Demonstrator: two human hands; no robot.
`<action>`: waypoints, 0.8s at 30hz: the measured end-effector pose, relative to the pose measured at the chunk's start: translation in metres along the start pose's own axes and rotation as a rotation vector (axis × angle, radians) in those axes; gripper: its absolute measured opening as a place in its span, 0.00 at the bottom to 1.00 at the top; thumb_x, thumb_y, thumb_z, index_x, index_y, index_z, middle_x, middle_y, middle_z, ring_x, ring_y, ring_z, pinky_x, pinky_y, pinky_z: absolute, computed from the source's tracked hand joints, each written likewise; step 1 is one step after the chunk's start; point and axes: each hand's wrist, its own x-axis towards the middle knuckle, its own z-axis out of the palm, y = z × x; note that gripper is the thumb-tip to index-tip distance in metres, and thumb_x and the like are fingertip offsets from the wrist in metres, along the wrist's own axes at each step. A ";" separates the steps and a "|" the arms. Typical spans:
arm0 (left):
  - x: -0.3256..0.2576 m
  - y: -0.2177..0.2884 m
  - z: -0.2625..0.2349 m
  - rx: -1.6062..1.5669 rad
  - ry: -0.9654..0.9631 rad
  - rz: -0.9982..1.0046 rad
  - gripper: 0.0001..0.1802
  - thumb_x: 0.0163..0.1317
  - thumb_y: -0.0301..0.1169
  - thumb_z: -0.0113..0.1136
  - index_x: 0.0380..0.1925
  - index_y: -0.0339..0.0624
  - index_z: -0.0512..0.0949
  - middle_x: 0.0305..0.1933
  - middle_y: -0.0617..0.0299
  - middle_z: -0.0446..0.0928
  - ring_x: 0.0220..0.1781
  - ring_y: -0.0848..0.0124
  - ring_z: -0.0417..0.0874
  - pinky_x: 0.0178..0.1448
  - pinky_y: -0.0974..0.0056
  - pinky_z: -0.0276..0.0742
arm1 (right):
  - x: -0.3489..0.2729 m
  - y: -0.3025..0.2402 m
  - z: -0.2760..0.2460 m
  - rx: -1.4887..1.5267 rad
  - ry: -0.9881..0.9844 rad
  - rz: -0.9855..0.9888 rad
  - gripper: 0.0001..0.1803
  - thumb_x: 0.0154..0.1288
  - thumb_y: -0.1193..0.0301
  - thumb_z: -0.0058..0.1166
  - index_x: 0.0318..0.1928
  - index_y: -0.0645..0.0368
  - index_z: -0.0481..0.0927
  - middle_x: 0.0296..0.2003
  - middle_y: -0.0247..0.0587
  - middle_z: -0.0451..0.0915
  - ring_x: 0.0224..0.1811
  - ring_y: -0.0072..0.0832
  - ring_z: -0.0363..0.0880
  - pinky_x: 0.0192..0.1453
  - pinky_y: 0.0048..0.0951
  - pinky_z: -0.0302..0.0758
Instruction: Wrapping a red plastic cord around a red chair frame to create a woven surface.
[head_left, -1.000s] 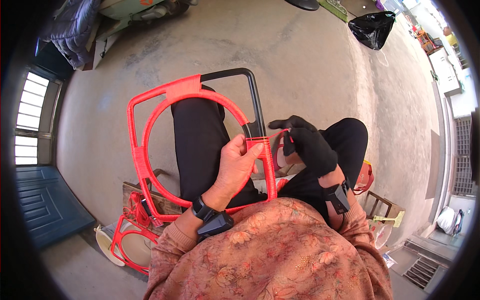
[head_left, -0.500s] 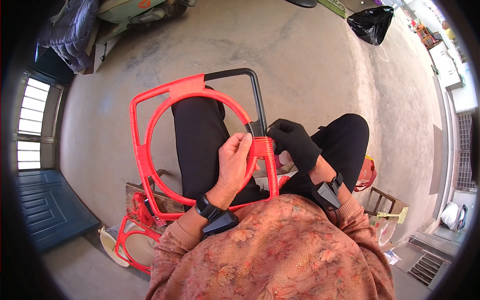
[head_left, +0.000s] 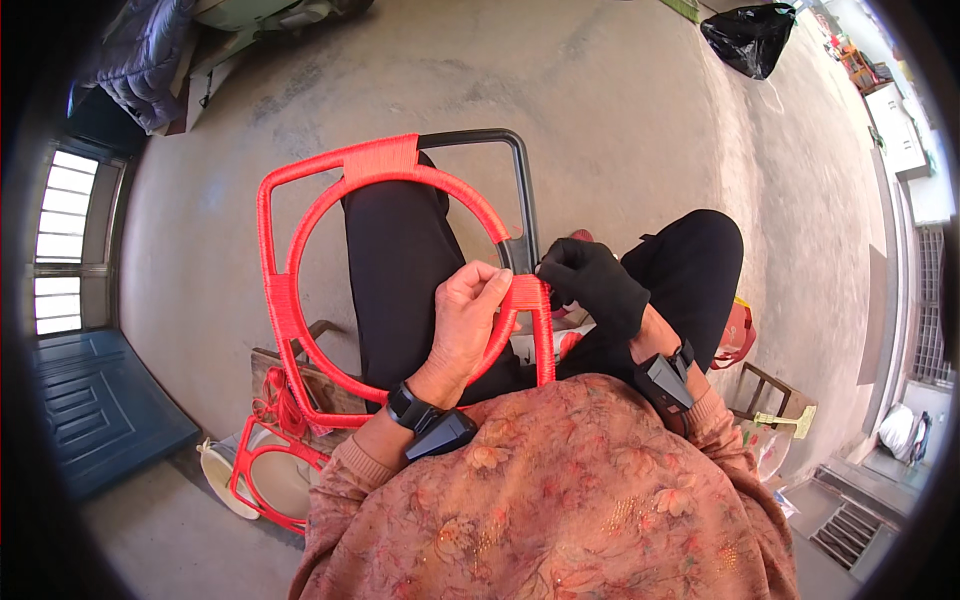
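Observation:
A square metal frame (head_left: 381, 158) with a round ring inside it lies across my lap. Red cord is wound tightly over most of it, while the upper right corner (head_left: 524, 185) shows bare black metal. My bare left hand (head_left: 465, 312) pinches the frame where the ring meets its right side, at the edge of the red winding. Close against the outer side of that joint is my right hand (head_left: 602, 288) in a black glove, its fingers drawn together. What those fingers hold, if anything, cannot be made out.
Beside my left leg, a second red-wrapped frame (head_left: 250, 462) rests on a pale bucket (head_left: 222, 478), near loose red cord (head_left: 277, 400). A red bag (head_left: 737, 335) stands beyond my right knee. Farther off are a black plastic bag (head_left: 752, 40) and a blue door (head_left: 105, 410).
The frame has shifted slightly away from me and to the right along its far edge. Both hands stay at the same joint, and my right hand has moved slightly.

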 end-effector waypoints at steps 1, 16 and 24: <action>-0.003 -0.001 0.000 0.005 0.005 -0.005 0.08 0.68 0.31 0.53 0.31 0.40 0.74 0.28 0.66 0.78 0.24 0.81 0.78 0.25 0.71 0.80 | -0.002 0.002 0.001 0.000 0.003 -0.002 0.08 0.63 0.70 0.57 0.34 0.64 0.78 0.27 0.35 0.78 0.26 0.20 0.78 0.31 0.24 0.77; 0.012 0.000 0.000 -0.110 -0.048 0.040 0.08 0.69 0.32 0.52 0.37 0.38 0.75 0.30 0.63 0.79 0.25 0.78 0.78 0.25 0.71 0.78 | -0.016 0.050 -0.047 -0.096 -0.002 -0.335 0.17 0.67 0.65 0.47 0.49 0.65 0.76 0.38 0.40 0.79 0.38 0.27 0.80 0.44 0.26 0.77; 0.023 0.019 0.014 0.041 -0.071 -0.082 0.11 0.63 0.34 0.62 0.36 0.38 0.75 0.30 0.63 0.79 0.21 0.80 0.75 0.23 0.73 0.72 | -0.026 0.033 0.010 0.025 -0.230 0.013 0.20 0.66 0.62 0.56 0.48 0.67 0.77 0.37 0.39 0.81 0.39 0.23 0.79 0.45 0.26 0.75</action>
